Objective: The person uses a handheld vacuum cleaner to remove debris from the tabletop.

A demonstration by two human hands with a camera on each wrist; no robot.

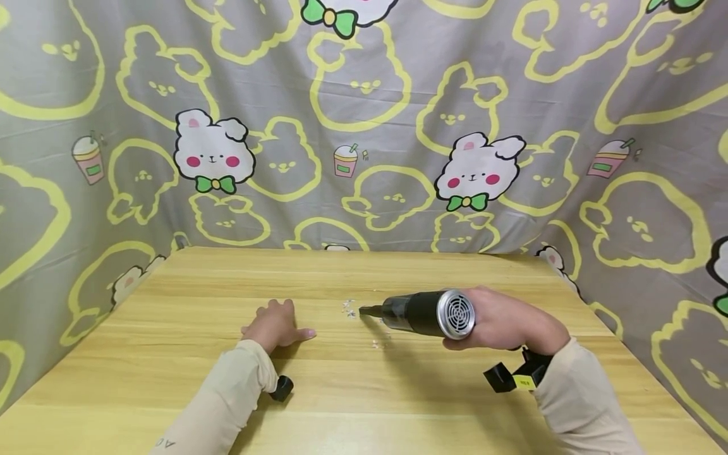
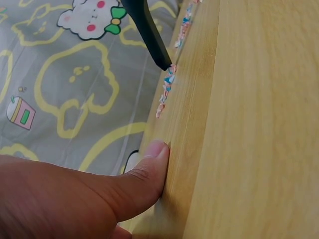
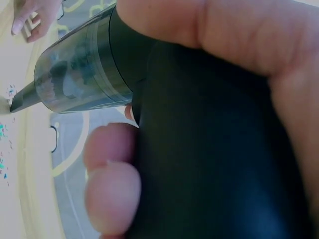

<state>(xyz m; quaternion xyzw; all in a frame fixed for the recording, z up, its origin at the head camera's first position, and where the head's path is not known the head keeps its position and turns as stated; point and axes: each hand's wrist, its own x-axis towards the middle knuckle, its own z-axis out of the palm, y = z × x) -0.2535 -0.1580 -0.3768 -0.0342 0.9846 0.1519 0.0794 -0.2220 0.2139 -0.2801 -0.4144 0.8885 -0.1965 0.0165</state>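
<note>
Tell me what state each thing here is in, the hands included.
Left hand: resting on the table, holding nothing.
Right hand: gripping the handheld vacuum.
Handheld vacuum: held up, nozzle slanting down toward the scraps; whether it is running can't be told.
Scraps: small, loose, scattered on the table near the nozzle tip.
Patterned cloth: hanging beyond the table, slightly creased.

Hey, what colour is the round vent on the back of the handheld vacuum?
The vent is silver with dark slots; it shows best in the head view.
</note>
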